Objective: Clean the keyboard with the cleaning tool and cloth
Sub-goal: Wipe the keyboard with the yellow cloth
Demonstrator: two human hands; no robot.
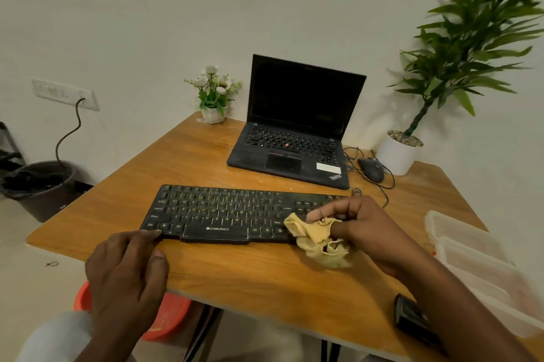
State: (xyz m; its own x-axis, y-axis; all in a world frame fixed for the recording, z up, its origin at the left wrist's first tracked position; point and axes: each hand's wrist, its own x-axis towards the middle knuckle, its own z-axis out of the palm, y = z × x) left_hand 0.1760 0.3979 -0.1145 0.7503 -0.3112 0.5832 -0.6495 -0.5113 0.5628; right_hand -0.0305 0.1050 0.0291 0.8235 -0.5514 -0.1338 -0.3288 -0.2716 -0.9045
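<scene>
1 keyboard [223, 211], 1 cloth [318, 239] on counter [265, 273].
L hand [126, 270] laid flat at keyboard corner; cloth gripped in R hand [362, 226].

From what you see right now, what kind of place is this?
Probably a small home or office workspace: a wooden desk holds an open laptop, a black keyboard and a mouse.

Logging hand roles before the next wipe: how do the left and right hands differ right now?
The left hand holds nothing; the right hand grips the yellow cloth. The left hand touches the front-left corner of the keyboard; the right hand is over its right end. The left hand's fingers lie fairly straight; the right hand's curl round the cloth. Both are bare and at the keyboard.
</scene>
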